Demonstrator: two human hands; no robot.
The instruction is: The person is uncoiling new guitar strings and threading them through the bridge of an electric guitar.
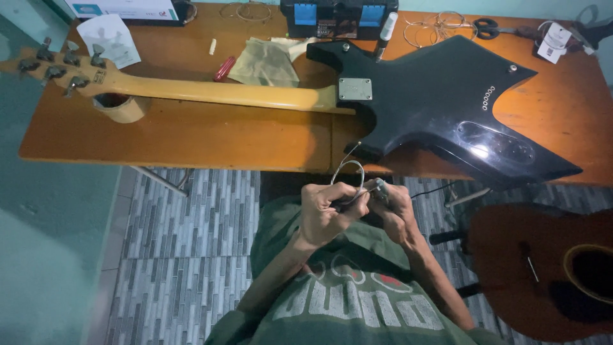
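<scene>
My left hand [325, 211] and my right hand [394, 207] meet in front of my chest, just below the table's front edge. Both pinch a thin coiled guitar string [348, 167] whose loop rises above my fingers. A black angular electric guitar body [440, 102] lies face down on the orange wooden table [191, 134], its pale neck [211, 92] running left to a headstock [57, 64] with several tuning pegs. The neck rests on a roll of tape [121, 107].
An acoustic guitar [549, 268] stands at lower right on the tiled floor. On the table lie a beige cloth [265, 62], a red tool [224, 68], scissors [488, 27], coiled strings [440, 22], a black case [338, 16] and a paper sleeve [108, 35].
</scene>
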